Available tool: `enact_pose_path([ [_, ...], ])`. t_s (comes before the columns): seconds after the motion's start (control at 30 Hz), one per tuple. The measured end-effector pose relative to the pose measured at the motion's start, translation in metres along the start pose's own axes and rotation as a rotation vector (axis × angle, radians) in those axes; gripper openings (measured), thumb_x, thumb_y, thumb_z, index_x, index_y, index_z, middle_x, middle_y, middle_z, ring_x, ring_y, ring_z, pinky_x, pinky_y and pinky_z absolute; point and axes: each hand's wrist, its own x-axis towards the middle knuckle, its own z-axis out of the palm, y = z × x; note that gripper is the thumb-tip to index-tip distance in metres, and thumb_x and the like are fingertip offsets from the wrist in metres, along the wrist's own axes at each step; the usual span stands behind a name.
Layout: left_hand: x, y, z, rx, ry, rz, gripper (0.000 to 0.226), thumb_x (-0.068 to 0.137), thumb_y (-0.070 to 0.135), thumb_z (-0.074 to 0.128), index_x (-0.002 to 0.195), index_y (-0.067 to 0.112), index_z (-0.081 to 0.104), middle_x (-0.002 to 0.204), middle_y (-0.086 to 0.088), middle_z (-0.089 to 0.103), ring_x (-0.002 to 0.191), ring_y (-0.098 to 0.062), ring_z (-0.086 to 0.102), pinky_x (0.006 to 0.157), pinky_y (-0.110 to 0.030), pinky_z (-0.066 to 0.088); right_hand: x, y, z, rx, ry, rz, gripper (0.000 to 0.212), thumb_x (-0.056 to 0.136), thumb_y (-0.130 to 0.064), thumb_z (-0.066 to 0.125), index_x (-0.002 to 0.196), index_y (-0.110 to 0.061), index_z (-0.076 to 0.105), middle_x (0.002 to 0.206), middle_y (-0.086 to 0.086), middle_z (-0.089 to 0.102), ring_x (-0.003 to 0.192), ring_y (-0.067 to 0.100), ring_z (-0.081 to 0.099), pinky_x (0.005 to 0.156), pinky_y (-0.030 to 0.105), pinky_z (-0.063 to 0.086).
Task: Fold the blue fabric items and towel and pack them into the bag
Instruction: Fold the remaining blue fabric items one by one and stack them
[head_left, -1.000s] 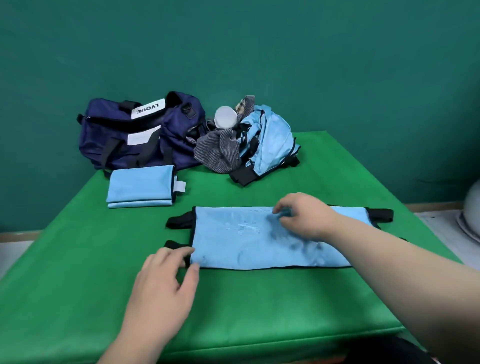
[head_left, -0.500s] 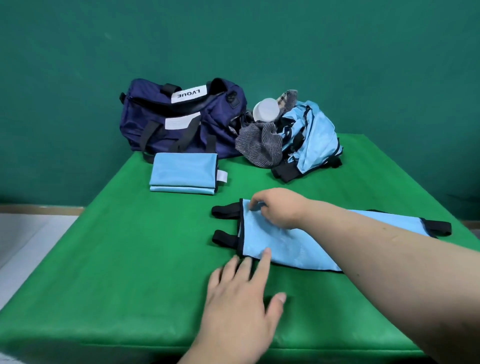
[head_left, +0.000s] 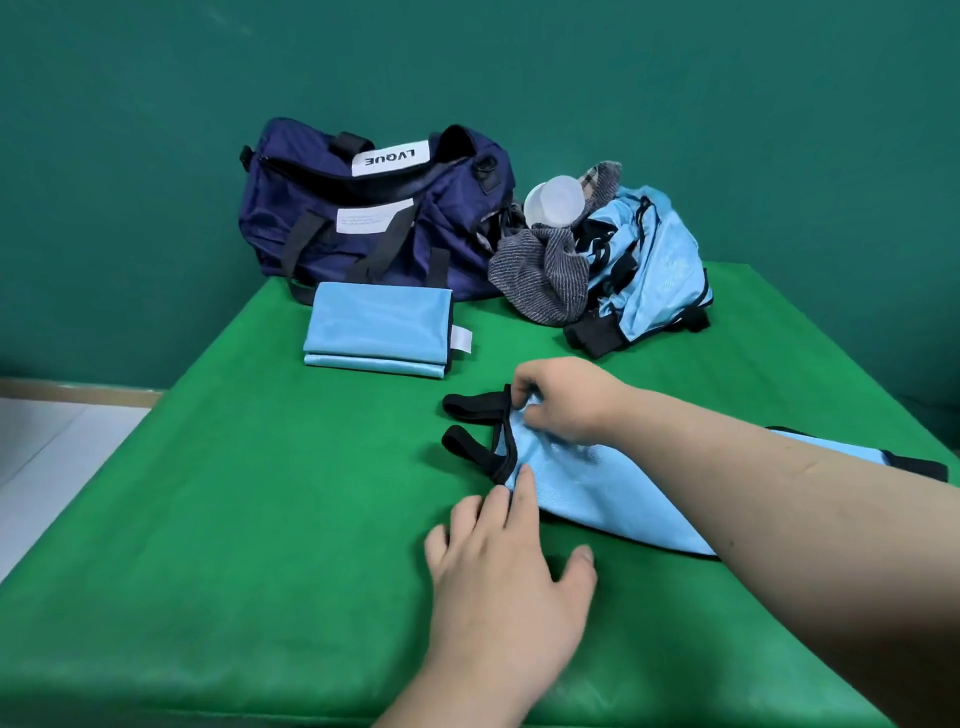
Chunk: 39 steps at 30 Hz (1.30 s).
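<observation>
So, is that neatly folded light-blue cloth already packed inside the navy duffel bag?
No, the folded light-blue cloth lies on the green table, just in front of the navy duffel bag.

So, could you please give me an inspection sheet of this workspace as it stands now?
Surface: green table cover, lying smooth.
Job's things: flat blue fabric item with black straps lies in front; folded blue item lies before the navy bag; crumpled blue item and grey striped towel are heaped right of the bag.
Clutter: pale round container and checked cloth atop the heap.
Grips: right hand pinches the flat item's far left corner; left hand is open, fingertips touching its near left corner.
Cables: nothing seen.
Surroundings: teal wall behind; pale floor at left.
</observation>
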Motion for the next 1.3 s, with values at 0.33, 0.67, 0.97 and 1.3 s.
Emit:
enact_pose_path([
  [0.33, 0.009, 0.012, -0.06, -1.076, 0.213, -0.142, 0.04, 0.09, 0.006, 0.068, 0.107, 0.042, 0.067, 0.079, 0.017, 0.066, 0.069, 0.002, 0.056, 0.066, -0.008, 0.044, -0.068, -0.004, -0.089, 0.491, 0.289, 0.014, 0.022, 0.088, -0.007, 0.062, 0.089, -0.026, 0.072, 0.073, -0.013, 0.064, 0.051, -0.003, 0.047, 0.052, 0.011, 0.039],
  [0.67, 0.015, 0.106, -0.206, -1.132, 0.144, 0.239, 0.044, 0.082, -0.014, 0.068, 0.108, 0.021, 0.067, 0.091, 0.008, 0.076, 0.08, -0.007, 0.067, 0.078, -0.024, 0.056, -0.202, -0.006, -0.227, 0.893, 0.606, -0.189, 0.049, 0.08, 0.016, 0.061, 0.09, -0.029, 0.079, 0.098, -0.01, 0.076, 0.086, 0.011, 0.063, 0.082, 0.024, 0.05],
  [0.97, -0.006, 0.159, -0.262, -1.176, 0.003, 0.31, 0.055, 0.085, -0.015, 0.061, 0.122, 0.025, 0.064, 0.105, -0.003, 0.075, 0.083, -0.015, 0.069, 0.083, -0.042, 0.059, -0.275, 0.002, -0.261, 0.849, 0.695, -0.287, 0.062, 0.076, 0.02, 0.062, 0.098, -0.036, 0.076, 0.108, -0.018, 0.073, 0.092, 0.013, 0.065, 0.087, 0.027, 0.052],
  [1.3, 0.043, 0.154, -0.251, -1.062, -0.054, 0.214, 0.061, 0.083, -0.016, 0.065, 0.126, 0.027, 0.062, 0.108, -0.005, 0.075, 0.091, -0.016, 0.07, 0.088, -0.037, 0.058, -0.234, 0.025, -0.261, 0.675, 0.682, -0.15, 0.06, 0.075, 0.006, 0.066, 0.109, -0.042, 0.071, 0.113, -0.006, 0.064, 0.102, 0.027, 0.063, 0.098, 0.04, 0.051],
])
